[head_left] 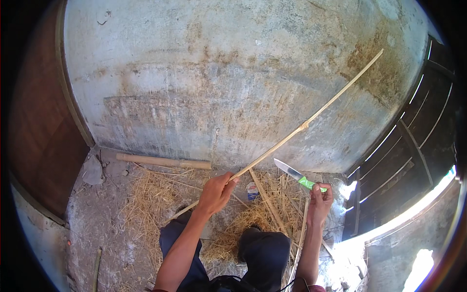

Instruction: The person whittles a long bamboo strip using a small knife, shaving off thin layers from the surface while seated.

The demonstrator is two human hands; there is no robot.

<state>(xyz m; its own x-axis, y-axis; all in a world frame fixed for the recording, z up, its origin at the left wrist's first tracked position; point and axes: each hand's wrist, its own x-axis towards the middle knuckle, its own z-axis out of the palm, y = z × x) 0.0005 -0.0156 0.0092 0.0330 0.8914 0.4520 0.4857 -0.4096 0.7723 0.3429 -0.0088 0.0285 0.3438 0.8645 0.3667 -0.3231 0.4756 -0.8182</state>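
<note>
My left hand (pixel 216 192) grips a long thin bamboo strip (pixel 311 119) that slants up to the right across the wall, its lower end reaching down past my wrist. My right hand (pixel 320 200) holds a knife (pixel 296 176) with a green handle, its blade pointing up and left, close below the strip but apart from it. Both forearms come in from below, over my knees in dark blue trousers (pixel 265 253).
Straw and bamboo shavings (pixel 155 199) cover the ground in front of me. A short thick bamboo piece (pixel 163 161) lies along the foot of the stained concrete wall (pixel 233 78). A small box (pixel 252 192) sits in the straw. A wooden door (pixel 44 126) stands left, dark slats (pixel 413 141) right.
</note>
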